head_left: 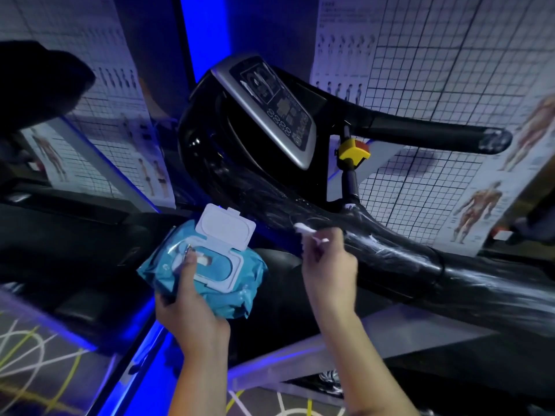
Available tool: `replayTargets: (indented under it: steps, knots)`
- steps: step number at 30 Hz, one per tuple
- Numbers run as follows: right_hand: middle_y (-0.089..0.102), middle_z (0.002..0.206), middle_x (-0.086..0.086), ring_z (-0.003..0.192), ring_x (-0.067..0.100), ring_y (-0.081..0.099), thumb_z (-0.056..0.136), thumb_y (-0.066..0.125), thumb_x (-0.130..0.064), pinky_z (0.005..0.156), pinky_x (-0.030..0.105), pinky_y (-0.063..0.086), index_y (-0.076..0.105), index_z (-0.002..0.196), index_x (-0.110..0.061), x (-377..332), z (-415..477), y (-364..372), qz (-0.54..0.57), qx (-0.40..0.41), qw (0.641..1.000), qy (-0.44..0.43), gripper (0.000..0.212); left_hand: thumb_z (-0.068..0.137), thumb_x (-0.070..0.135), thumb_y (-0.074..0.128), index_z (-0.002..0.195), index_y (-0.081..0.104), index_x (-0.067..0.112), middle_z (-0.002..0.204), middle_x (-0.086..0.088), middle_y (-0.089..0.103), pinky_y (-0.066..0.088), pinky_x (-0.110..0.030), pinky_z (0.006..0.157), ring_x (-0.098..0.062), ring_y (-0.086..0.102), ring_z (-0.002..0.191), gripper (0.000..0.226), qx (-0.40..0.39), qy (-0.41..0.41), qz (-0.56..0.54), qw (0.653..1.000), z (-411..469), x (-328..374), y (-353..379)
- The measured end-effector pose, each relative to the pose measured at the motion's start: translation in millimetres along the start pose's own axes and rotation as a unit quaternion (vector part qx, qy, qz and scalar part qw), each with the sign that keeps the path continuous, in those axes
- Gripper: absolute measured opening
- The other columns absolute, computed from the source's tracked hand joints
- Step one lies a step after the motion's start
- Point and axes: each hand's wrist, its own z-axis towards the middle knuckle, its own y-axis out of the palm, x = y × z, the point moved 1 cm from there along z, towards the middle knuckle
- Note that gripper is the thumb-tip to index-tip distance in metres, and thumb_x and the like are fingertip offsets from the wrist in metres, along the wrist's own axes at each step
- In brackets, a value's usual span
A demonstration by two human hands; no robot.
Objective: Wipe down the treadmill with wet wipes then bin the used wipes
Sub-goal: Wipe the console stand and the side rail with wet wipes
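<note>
Two bare hands meet at centre frame. The right hand's (327, 265) thumb and forefinger are pinched together on a small white wipe (310, 232), with the other fingers curled beneath. The wipe is bunched and blurred, so its full shape is hard to make out. It lies at the glossy black side arm (390, 250) of the treadmill (210, 151), though whether it touches cannot be told.

The left hand (186, 304) grips a blue pack of wipes (234, 283) from below. Its thumb presses at the oval opening, where a fold of white tissue shows, and its other fingers are hidden under the pack. The pack's white flip lid (225, 228) stands open, tilted toward the top of the frame. Print on the pack is too blurred to read.

Both forearms are cut off by the bottom edge.

The silver-rimmed console (270, 106) slants across the upper centre, its buttons and display markings illegible. A yellow-and-red safety switch (351, 151) sits just to its lower right. A black handrail (435, 130) reaches toward the right edge, its tip smeared white.

Gridded anatomy posters (435, 55) cover the walls at upper left and right, their small writing unreadable. A blue light strip (204, 34) glows at top centre. A dark shape (36, 79) at upper left is cut off by the frame and cannot be identified.
</note>
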Motion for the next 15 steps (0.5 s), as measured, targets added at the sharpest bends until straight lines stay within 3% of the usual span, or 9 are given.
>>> replayTargets:
  steps: [2, 5, 9, 13, 15]
  knots:
    - [0.073, 0.074, 0.004, 0.071, 0.037, 0.068, 0.097, 0.060, -0.038, 0.058, 0.039, 0.050, 0.055, 0.095, -0.020, 18.0, -1.5, -20.7, -0.022, 0.048, 0.999, 0.004, 0.019, 0.089, 0.016, 0.082, 0.123, 0.074, 0.028, 0.110, 0.008, 0.081, 0.063, -0.036, 0.065, -0.016, 0.079, 0.096, 0.037, -0.006, 0.017, -0.007, 1.000, -2.9, 2.9, 1.5]
    - [0.067, 0.070, 0.002, 0.067, 0.038, 0.065, 0.098, 0.059, -0.034, 0.056, 0.032, 0.035, 0.052, 0.090, -0.020, 33.0, -5.8, -42.4, -0.053, 0.084, 0.995, 0.011, 0.018, 0.090, 0.016, 0.081, 0.127, 0.072, 0.027, 0.109, 0.009, 0.080, 0.063, -0.035, 0.065, -0.015, 0.079, 0.096, 0.040, -0.008, 0.028, -0.008, 1.000, -4.6, 4.6, 0.7]
    - [0.074, 0.084, 0.004, 0.074, 0.037, 0.068, 0.100, 0.056, -0.028, 0.058, 0.035, 0.040, 0.053, 0.094, -0.016, 14.6, -3.6, -26.3, -0.022, 0.079, 0.997, 0.013, 0.013, 0.088, 0.019, 0.083, 0.128, 0.072, 0.028, 0.111, 0.011, 0.080, 0.064, -0.044, 0.078, -0.015, 0.078, 0.099, 0.042, -0.014, 0.025, 0.005, 1.000, -8.5, 3.3, -0.6]
    - [0.070, 0.077, 0.008, 0.067, 0.036, 0.064, 0.100, 0.054, -0.026, 0.053, 0.036, 0.040, 0.052, 0.097, -0.014, -14.4, 12.9, -8.9, -0.002, 0.027, 0.999, -0.047, 0.013, 0.088, 0.020, 0.084, 0.129, 0.072, 0.029, 0.113, 0.011, 0.080, 0.063, -0.050, 0.085, -0.016, 0.078, 0.101, 0.044, -0.018, 0.021, 0.016, 0.999, -11.4, -1.6, 3.8]
    - [0.070, 0.077, 0.012, 0.068, 0.040, 0.064, 0.100, 0.056, -0.029, 0.054, 0.037, 0.041, 0.052, 0.099, -0.014, -5.4, 19.3, -19.7, -0.018, 0.042, 0.999, -0.028, 0.015, 0.088, 0.019, 0.084, 0.126, 0.073, 0.030, 0.112, 0.012, 0.080, 0.064, -0.048, 0.082, -0.016, 0.078, 0.101, 0.041, -0.024, 0.022, 0.020, 0.999, -13.1, -4.3, 6.5]
